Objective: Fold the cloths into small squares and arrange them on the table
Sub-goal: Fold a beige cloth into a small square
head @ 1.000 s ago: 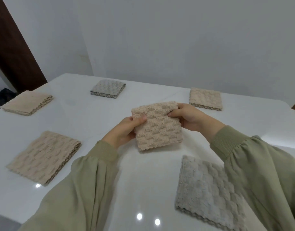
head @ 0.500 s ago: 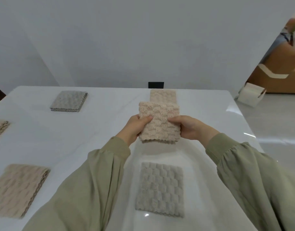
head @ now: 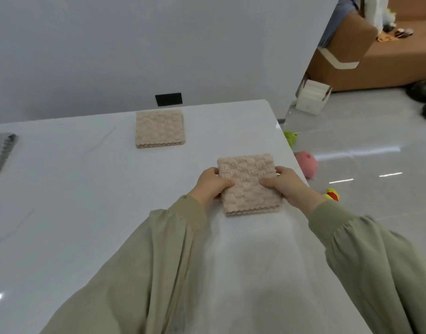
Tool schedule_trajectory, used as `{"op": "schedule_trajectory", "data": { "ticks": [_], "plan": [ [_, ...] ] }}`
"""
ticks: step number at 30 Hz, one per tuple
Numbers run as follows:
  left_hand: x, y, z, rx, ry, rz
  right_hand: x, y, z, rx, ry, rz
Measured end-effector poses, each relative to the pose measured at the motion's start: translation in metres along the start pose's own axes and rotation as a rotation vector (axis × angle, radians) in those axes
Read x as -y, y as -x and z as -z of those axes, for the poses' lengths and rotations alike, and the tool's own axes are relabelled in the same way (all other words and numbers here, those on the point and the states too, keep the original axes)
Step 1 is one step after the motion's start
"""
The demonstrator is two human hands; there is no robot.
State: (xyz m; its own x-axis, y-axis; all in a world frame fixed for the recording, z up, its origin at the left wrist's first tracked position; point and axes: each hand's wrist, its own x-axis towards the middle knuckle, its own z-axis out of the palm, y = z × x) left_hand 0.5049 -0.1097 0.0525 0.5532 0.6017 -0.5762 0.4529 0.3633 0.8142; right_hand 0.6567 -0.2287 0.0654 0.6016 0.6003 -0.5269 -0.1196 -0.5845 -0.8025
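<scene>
Saw a grey wall (head: 134, 44) behind, with a small black plate (head: 168, 99) set low on it. Found a glossy pale floor (head: 363, 141) to the right, streaked with light reflections. Noted a brown sofa (head: 387, 66) at the far right, a beige strip (head: 337, 61) running across its near arm, and small orange and dark bits (head: 395, 34) lying on its seat, too small to tell. Spotted a white open box (head: 312, 96) on the floor just before the sofa. Counted three toys on the floor: a green one (head: 290, 138), a pink ball (head: 306, 165) nearer, and a red-and-yellow one (head: 332, 195) nearest. Made out dark shapes (head: 424, 97) at the right edge, unclear.
</scene>
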Motion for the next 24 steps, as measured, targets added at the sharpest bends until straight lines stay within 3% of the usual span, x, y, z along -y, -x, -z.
{"op": "schedule_trajectory", "data": {
  "ticks": [8, 15, 24],
  "plan": [
    [0.019, -0.009, -0.054, -0.186, -0.209, -0.135, -0.026, -0.007, 0.034, -0.141, 0.296, 0.085],
    [0.023, 0.005, -0.071, -0.246, -0.374, -0.267, -0.036, 0.004, 0.034, -0.203, 0.250, 0.144],
    [0.029, 0.003, -0.076, -0.279, -0.426, -0.271, -0.041, 0.005, 0.029, -0.247, 0.367, 0.246]
  ]
}}
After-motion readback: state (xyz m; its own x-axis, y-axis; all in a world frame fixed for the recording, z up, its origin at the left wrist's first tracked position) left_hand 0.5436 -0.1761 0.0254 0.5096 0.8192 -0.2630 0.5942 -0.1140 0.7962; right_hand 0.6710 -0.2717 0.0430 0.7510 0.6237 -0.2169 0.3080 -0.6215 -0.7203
